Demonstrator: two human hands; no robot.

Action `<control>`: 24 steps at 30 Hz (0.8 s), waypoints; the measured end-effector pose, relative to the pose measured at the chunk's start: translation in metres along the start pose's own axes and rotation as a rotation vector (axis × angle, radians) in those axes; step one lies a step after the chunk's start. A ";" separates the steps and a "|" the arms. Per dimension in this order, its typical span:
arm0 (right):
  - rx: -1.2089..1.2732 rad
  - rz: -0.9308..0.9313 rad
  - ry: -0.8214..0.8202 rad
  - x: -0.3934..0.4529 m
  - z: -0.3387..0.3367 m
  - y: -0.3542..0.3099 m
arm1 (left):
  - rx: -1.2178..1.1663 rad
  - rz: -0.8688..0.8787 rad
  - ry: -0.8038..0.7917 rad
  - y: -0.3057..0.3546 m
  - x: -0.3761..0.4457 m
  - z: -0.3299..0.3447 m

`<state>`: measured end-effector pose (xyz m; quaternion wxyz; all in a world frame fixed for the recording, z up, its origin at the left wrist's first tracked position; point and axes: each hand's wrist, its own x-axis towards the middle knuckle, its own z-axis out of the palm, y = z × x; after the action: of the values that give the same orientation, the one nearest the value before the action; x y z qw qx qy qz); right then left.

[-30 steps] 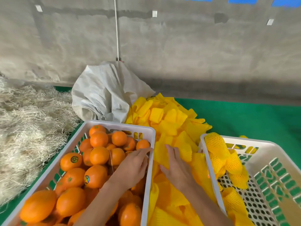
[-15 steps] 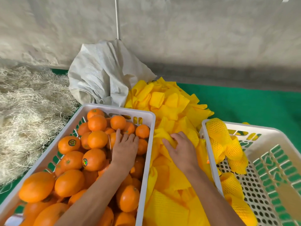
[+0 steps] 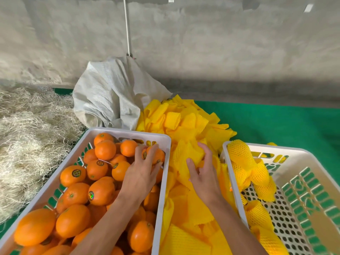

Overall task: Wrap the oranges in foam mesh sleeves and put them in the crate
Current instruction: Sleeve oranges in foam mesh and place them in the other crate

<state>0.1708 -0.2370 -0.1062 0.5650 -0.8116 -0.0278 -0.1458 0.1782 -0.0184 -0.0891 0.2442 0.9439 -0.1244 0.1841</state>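
Two white crates flank a heap of yellow foam sleeves point(image 3: 185, 124). The left hand point(image 3: 141, 173) curls its fingers over an orange point(image 3: 155, 155) at the far right corner of the fruit-filled left crate point(image 3: 127, 131). The right hand point(image 3: 202, 172) grips one crumpled sleeve point(image 3: 185, 155) on the heap. Wrapped oranges point(image 3: 246, 162) lie in the right crate point(image 3: 312, 153).

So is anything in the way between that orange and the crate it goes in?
The yellow sleeve pile lies between the orange under the left hand and the right crate. Lifted over, nothing visible blocks it.

Oranges point(image 3: 88, 196) in L crate point(image 3: 127, 132)
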 end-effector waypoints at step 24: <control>-0.066 0.202 -0.093 0.003 0.001 0.001 | -1.120 -0.120 -0.040 0.069 0.006 0.024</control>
<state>0.1738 -0.2366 -0.1071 0.5481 -0.8342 0.0325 -0.0510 0.1679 -0.0904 -0.0777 0.7154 0.6791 -0.1539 0.0577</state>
